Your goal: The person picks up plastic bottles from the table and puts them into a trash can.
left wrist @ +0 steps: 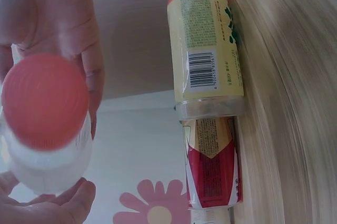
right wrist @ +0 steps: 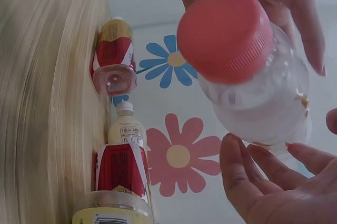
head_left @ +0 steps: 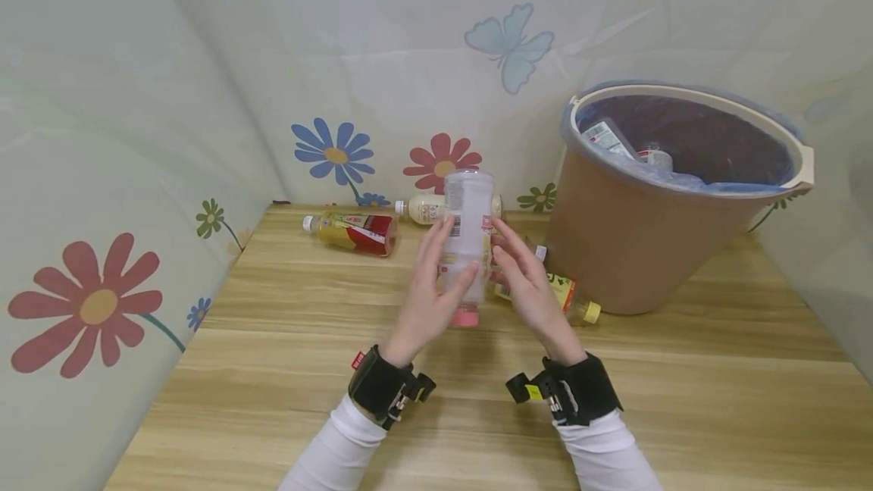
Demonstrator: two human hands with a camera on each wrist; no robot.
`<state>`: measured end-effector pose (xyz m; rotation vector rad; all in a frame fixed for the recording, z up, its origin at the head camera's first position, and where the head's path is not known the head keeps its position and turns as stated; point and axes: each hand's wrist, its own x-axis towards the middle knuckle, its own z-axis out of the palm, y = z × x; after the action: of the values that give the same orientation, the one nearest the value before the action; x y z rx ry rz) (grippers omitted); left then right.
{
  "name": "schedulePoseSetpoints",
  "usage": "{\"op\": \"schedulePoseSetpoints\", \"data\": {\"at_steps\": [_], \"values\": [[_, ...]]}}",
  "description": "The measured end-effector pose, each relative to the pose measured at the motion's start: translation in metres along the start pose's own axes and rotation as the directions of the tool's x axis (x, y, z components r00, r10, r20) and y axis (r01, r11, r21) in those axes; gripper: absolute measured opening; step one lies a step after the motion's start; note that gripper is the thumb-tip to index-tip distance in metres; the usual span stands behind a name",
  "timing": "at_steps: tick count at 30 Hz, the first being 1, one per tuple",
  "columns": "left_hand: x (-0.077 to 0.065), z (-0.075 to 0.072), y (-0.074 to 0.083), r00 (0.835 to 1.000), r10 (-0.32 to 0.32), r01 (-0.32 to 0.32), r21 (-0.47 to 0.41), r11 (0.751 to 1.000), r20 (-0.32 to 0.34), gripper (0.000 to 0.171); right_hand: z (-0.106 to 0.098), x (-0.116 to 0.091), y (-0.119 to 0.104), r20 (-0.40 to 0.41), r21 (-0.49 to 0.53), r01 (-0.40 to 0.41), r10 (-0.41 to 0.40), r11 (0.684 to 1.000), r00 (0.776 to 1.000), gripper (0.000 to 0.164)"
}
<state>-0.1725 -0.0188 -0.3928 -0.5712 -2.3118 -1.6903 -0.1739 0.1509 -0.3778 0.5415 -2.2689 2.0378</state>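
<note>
Cupped between two hands, the clear bottle [head_left: 468,237] is held in the air over the table [head_left: 273,400], its red cap [head_left: 465,317] tipped down and toward the person. The left hand [head_left: 424,305] has the surer hold, its thumb lying across the front and its fingers along the side. The right hand [head_left: 535,298] has bent, parted fingers at the other side; from here I cannot tell whether they pinch the bottle or merely steady it.

I'd judge the step in hand to be managing this one bottle, up off the wood. Any next move seems to call for one sure hold on it first, and for minding the yellow bottle [head_left: 561,290] lying just beneath the right hand, near the bin [head_left: 614,248]. That bin has a blue liner, with a couple of containers visible inside. Farther back lie the red bottle [head_left: 358,233] and the cream bottle [head_left: 424,210], both apart from the hands.

Both forearms reach in from the near edge and slant toward each other, white sleeves [head_left: 341,438] down to the black straps [head_left: 382,385]. The palms face inward, fingers pointing forward, the cap below the left thumb.
</note>
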Motion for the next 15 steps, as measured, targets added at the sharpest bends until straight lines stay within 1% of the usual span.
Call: {"op": "schedulePoseSetpoints", "data": {"at_steps": [5,7,10,15], "values": [[-0.0012,-0.0013,0.0007,0.999,0.025,-0.021,-0.083,0.996,0.040,0.062,-0.0017,-0.0007,-0.0001,-0.001,-0.019,-0.004,0.004,1.000,1.000,0.055],[-0.0013,-0.0024,0.0012,0.999,0.026,-0.022,-0.096,0.995,0.047,0.060,-0.0020,-0.0006,-0.0001,0.002,-0.024,0.001,-0.001,1.000,1.000,0.057],[-0.0012,-0.0049,0.0020,0.999,0.030,-0.025,-0.100,0.995,0.045,0.055,-0.0017,0.0001,0.0010,0.009,-0.021,0.013,-0.013,1.000,1.000,0.060],[-0.0008,-0.0097,0.0034,0.999,0.042,-0.040,-0.112,0.993,0.013,0.048,-0.0009,0.0005,0.0022,-0.001,-0.038,0.005,-0.005,0.999,1.000,0.064]]}}
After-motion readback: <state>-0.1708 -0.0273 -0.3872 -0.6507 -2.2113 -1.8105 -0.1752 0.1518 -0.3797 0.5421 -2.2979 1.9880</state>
